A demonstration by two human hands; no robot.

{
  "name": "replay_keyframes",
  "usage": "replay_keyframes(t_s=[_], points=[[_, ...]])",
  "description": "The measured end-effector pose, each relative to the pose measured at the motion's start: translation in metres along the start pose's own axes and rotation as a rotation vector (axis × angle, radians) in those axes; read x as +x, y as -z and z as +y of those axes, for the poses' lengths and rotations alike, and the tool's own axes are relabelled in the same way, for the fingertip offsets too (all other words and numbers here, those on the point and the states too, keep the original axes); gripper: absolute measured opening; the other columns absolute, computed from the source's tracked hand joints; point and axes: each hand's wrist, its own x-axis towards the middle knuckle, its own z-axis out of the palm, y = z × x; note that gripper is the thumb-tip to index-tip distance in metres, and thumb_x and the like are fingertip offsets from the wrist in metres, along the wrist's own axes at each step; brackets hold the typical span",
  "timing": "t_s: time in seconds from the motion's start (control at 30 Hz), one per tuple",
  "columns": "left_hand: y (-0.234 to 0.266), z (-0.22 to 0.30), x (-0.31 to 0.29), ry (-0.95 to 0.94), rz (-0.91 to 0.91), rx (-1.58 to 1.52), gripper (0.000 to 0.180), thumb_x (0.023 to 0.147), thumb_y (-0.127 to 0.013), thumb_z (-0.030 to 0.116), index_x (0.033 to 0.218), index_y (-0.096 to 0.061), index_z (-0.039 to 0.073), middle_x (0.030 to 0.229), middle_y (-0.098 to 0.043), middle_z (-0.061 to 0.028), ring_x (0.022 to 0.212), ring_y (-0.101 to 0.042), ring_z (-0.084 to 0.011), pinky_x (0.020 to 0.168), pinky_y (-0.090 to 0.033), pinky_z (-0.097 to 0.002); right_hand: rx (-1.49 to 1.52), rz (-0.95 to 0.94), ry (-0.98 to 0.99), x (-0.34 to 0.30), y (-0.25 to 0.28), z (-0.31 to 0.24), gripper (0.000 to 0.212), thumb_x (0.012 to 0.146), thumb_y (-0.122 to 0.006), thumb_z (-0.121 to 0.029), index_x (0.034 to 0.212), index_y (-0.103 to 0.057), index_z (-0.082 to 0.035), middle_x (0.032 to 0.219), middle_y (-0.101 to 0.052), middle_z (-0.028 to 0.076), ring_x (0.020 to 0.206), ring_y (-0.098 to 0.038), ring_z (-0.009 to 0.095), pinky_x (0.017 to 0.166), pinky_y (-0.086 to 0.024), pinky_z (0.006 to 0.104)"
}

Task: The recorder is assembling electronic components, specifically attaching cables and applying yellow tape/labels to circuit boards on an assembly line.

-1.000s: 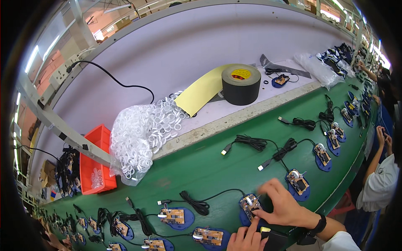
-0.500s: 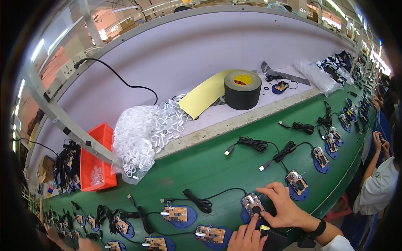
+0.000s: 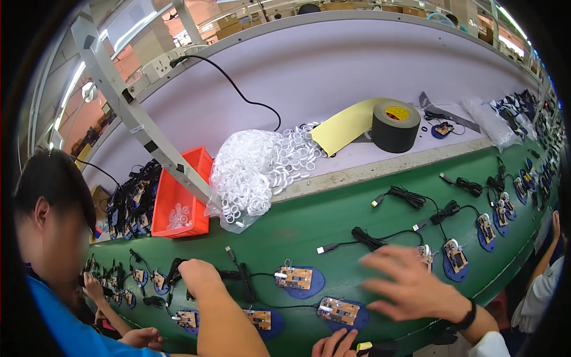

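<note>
Above the green belt [image 3: 333,223] my right hand [image 3: 410,285] hangs with fingers spread, blurred and holding nothing. Behind its fingers shows a mouse base with a brown circuit board [image 3: 426,257], partly hidden. At the lower edge my left hand [image 3: 334,344] is cut off by the frame, its fingers bent beside a black thing with a yellow strip [image 3: 364,345], which it seems to grip. Just beyond those fingers lies another open mouse [image 3: 340,312], blue underneath with its board bare. A further open mouse [image 3: 300,281] lies farther left.
A co-worker in blue reaches in from the left, one hand [image 3: 199,275] over the belt. On the shelf stand a black tape roll [image 3: 395,128], a bag of white rings [image 3: 244,172] and a red bin [image 3: 178,229]. More open mice with coiled cables [image 3: 407,196] line the belt.
My right hand has lifted off the mouse, which my left fingers no longer touch. The black thing moved along with my left hand. The view shifted left, bringing in the co-worker.
</note>
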Motion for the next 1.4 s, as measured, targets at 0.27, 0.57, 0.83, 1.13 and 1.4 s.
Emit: replay_keyframes(t_s=[0.27, 0.57, 0.83, 1.13, 1.4], points=[[0.014, -0.014, -0.02, 0.166, 0.113, -0.47, 0.021, 0.094, -0.075, 0.005, 0.112, -0.067, -0.003, 0.122, -0.073, -0.0203, 0.104, -0.072, -0.0411, 0.089, -0.059, -0.0428, 0.359, -0.204, 0.308, 0.048, -0.081, -0.011, 0.032, 0.097, -0.074, -0.03, 0.121, -0.072, -0.009, 0.112, -0.066, 0.01, 0.107, -0.062, 0.028, 0.089, -0.05, 0.0414], [0.008, -0.036, -0.048, 0.543, 0.232, -0.813, 0.02, 0.097, -0.078, 0.002, 0.115, -0.069, -0.001, 0.105, -0.074, -0.0064, 0.092, -0.069, -0.0131, 0.083, -0.057, -0.0277, 1.24, -0.164, -0.043, -0.032, -0.043, -0.051, 0.035, 0.102, -0.075, -0.022, 0.131, -0.072, -0.004, 0.118, -0.074, 0.014, 0.107, -0.07, 0.029, 0.093, -0.055, 0.0386], [0.021, -0.037, -0.038, 0.394, 0.149, -0.881, 0.021, 0.097, -0.07, -0.012, 0.117, -0.069, -0.004, 0.108, -0.073, -0.0085, 0.096, -0.069, -0.0142, 0.087, -0.057, -0.0281, 1.28, 0.029, -0.016, -0.035, -0.056, -0.059, 0.032, 0.099, -0.079, -0.02, 0.125, -0.076, -0.001, 0.11, -0.076, 0.01, 0.103, -0.071, 0.022, 0.092, -0.056, 0.0352], [0.024, -0.028, -0.023, 0.549, 0.137, -0.765, 0.014, 0.093, -0.078, -0.007, 0.106, -0.072, -0.006, 0.098, -0.076, -0.0059, 0.085, -0.07, -0.0106, 0.078, -0.057, -0.0261, 1.477, 0.079, -0.106, -0.037, -0.073, -0.054, 0.023, 0.095, -0.083, -0.015, 0.116, -0.081, -0.005, 0.104, -0.075, 0.006, 0.098, -0.07, 0.017, 0.088, -0.053, 0.0358], [0.005, -0.052, -0.03, 0.773, 0.199, -0.828, 0.013, 0.095, -0.081, 0.003, 0.092, -0.068, -0.001, 0.076, -0.067, 0.0026, 0.069, -0.056, -0.0039, 0.062, -0.048, -0.0243, 0.789, 0.846, -0.135, -0.044, -0.067, -0.057, 0.017, 0.088, -0.073, 0.011, 0.101, -0.078, 0.001, 0.095, -0.075, 0.011, 0.085, -0.072, 0.024, 0.072, -0.053, 0.0327]])
